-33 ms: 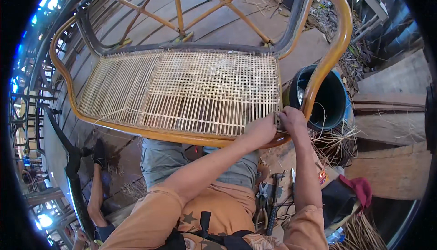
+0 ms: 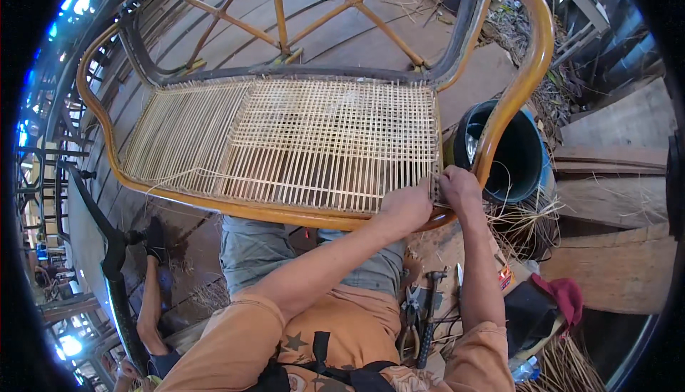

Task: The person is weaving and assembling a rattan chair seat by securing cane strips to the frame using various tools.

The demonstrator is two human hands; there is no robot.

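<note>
A rattan bench with a glossy orange-brown frame (image 2: pixel 531 71) lies across my lap, its seat strung with pale cane strips (image 2: pixel 314 124). Crosswise strips fill the back of the right section, while its front shows mostly lengthwise strips with gaps. My left hand (image 2: pixel 409 206) is closed at the seat's front right corner, knuckles up. Right beside it, my right hand (image 2: pixel 461 186) is closed with bent fingers against the seat's right edge. What they pinch is hidden between the fingers. One loose cane strand (image 2: pixel 196 172) runs over the left section.
A dark bucket (image 2: pixel 510 160) stands just right of the bench, with loose cane strands (image 2: pixel 528 224) below it. Pliers (image 2: pixel 410 313) and a hammer (image 2: pixel 429 313) lie by my right thigh. A dark red cloth (image 2: pixel 560 299) is farther right. Another person's leg (image 2: pixel 150 299) shows at left.
</note>
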